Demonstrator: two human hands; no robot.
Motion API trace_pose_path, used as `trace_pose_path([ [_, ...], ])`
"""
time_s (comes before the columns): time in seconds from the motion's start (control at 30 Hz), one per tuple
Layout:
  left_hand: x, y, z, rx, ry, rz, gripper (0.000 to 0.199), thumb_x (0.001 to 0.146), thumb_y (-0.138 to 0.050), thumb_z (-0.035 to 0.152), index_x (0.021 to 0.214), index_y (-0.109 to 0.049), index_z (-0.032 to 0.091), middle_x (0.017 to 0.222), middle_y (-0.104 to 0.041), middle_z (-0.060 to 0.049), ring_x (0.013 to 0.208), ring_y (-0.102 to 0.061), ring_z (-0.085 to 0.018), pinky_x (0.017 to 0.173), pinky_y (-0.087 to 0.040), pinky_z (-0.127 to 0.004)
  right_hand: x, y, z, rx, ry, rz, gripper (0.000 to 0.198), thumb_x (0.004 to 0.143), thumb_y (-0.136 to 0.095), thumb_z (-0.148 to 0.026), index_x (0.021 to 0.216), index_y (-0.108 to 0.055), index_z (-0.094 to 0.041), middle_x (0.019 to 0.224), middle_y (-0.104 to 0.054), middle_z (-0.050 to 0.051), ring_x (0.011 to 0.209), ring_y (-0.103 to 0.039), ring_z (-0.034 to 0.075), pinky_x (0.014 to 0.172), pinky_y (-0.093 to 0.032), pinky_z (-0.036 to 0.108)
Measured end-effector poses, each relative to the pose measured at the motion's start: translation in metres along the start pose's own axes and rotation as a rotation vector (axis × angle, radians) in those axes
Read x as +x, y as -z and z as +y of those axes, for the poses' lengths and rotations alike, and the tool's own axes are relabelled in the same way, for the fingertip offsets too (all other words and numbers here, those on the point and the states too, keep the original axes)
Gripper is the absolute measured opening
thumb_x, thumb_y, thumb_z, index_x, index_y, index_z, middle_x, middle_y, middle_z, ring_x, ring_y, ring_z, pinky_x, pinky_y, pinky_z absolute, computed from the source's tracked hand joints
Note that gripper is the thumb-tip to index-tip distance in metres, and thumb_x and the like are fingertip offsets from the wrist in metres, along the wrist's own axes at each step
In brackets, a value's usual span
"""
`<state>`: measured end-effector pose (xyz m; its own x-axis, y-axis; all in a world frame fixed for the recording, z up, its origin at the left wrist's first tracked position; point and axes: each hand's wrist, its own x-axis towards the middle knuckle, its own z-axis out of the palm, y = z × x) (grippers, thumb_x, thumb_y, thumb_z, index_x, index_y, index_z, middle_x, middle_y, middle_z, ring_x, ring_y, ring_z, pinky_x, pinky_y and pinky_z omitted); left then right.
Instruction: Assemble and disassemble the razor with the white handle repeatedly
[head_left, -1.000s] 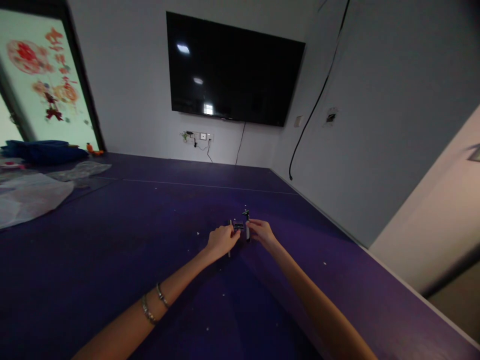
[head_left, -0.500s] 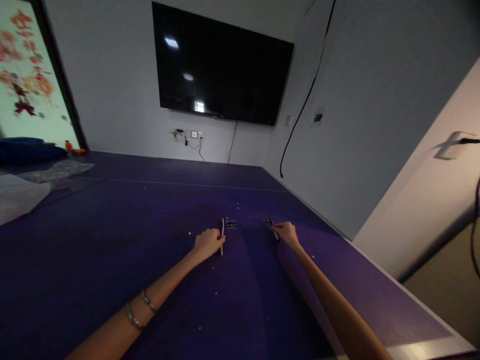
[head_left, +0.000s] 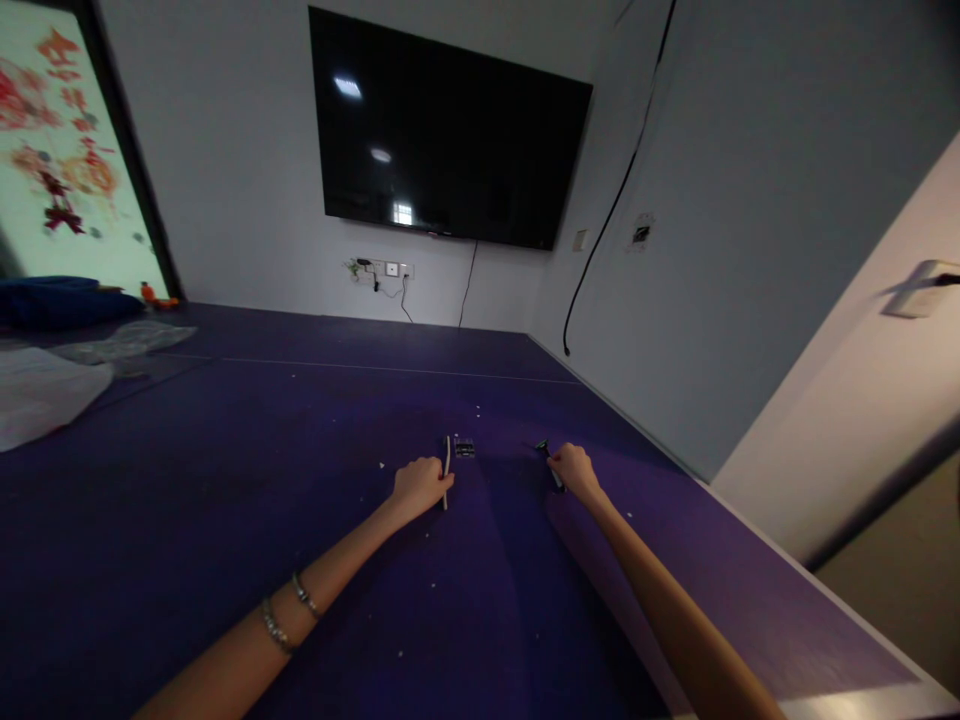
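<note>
My left hand is closed round the handle of a pale toothbrush, whose dark bristles point left at its far end. A dark razor is pinched in the fingers of my right hand, its head pointing away from me and to the left. Between the two hands, just right of the toothbrush head, a small clear pack with dark parts lies on the purple surface. What the pack holds is too small to make out.
Small white scraps are scattered over the surface. At the left lie a white sheet, clear plastic wrap and dark blue cloth. A black cable hangs down the right wall. A television hangs on the back wall.
The razor has tilted slightly in my right hand, its handle end a little lower. My left hand and the toothbrush hold their place; the whole view has shifted slightly.
</note>
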<state>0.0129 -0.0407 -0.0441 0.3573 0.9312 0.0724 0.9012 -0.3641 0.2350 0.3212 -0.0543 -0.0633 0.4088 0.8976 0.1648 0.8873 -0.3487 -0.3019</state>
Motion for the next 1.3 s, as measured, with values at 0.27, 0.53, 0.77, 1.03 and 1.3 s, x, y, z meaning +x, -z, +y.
trace_pose_path([
  [0.27,0.002,0.000,0.012,0.070,0.023,-0.083,0.035,0.082,-0.046,0.041,0.094,-0.067,0.015,0.096,-0.068,-0.014,0.091,-0.064,-0.027,0.075,-0.049,-0.036,-0.006,0.005,-0.008,-0.034,0.010,0.020,0.017,0.075,-0.056,-0.019,0.081,-0.070,-0.010,0.085,-0.069,0.019,0.083,-0.066,0.026,0.067,-0.045,0.025],
  [0.53,0.003,-0.003,0.010,0.063,0.031,-0.055,0.030,0.083,-0.042,0.030,0.093,-0.067,0.016,0.097,-0.068,-0.013,0.092,-0.064,-0.024,0.076,-0.049,-0.033,-0.018,0.013,-0.044,0.223,0.149,0.052,0.020,0.076,-0.055,-0.022,0.079,-0.073,-0.015,0.082,-0.072,0.012,0.082,-0.067,0.022,0.068,-0.047,0.023],
  [0.77,-0.005,0.005,0.021,0.062,-0.038,0.068,0.032,0.086,-0.038,0.034,0.092,-0.065,0.017,0.092,-0.069,-0.011,0.088,-0.065,-0.025,0.073,-0.049,-0.034,-0.030,-0.001,-0.102,0.998,0.086,-0.149,0.024,0.070,-0.067,-0.023,0.090,-0.070,-0.010,0.073,-0.070,0.006,0.061,-0.064,0.014,0.057,-0.053,0.023],
  [1.03,-0.018,0.013,0.046,0.066,-0.099,0.092,0.032,0.089,-0.035,0.031,0.101,-0.061,0.016,0.092,-0.068,-0.014,0.088,-0.065,-0.027,0.074,-0.048,-0.038,-0.043,-0.002,-0.136,1.249,0.014,-0.320,0.020,0.070,-0.070,-0.024,0.085,-0.067,-0.010,0.071,-0.068,0.005,0.057,-0.063,0.011,0.057,-0.054,0.021],
  [1.3,-0.015,0.005,0.055,0.043,-0.121,0.108,0.031,0.088,-0.038,0.030,0.102,-0.060,0.015,0.092,-0.068,-0.014,0.087,-0.065,-0.027,0.074,-0.049,-0.037,-0.041,-0.003,-0.133,1.240,-0.074,-0.272,0.023,0.065,-0.072,-0.014,0.086,-0.064,-0.011,0.064,-0.065,0.002,0.055,-0.062,0.011,0.053,-0.054,0.021],
])
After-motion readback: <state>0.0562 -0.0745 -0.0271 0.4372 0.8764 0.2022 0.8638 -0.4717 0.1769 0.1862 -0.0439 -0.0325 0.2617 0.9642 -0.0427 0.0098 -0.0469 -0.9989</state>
